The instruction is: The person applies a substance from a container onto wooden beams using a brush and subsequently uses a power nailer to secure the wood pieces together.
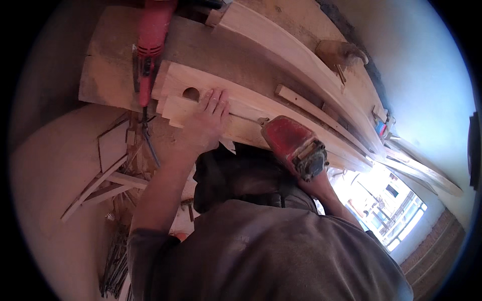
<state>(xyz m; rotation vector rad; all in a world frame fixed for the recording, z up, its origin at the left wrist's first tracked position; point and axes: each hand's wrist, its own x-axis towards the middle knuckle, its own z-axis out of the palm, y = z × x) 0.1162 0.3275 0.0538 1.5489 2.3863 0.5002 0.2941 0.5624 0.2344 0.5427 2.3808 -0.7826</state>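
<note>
My left hand point(213, 118) lies flat on a pale wooden board point(241, 100), its fingers stretched out close together beside a dark, round-edged hole point(191, 94). My right hand point(317, 184) grips a red power tool point(288, 138) with a small metal nose and a dark, dusty rear end. The tool hides most of that hand's fingers, and its exact kind cannot be made out. A thin dark line runs along the wood from the nose to my left hand. Stepped ends of stacked boards show at the left.
Another red power tool point(152, 32) with a cable rests on the bench top point(108, 65). Beyond lie a long curved timber point(291, 42), a narrow strip point(311, 108) and a wood block point(341, 51). Wooden frame pieces point(103, 188) stand at lower left; a bright opening point(381, 205) is at right.
</note>
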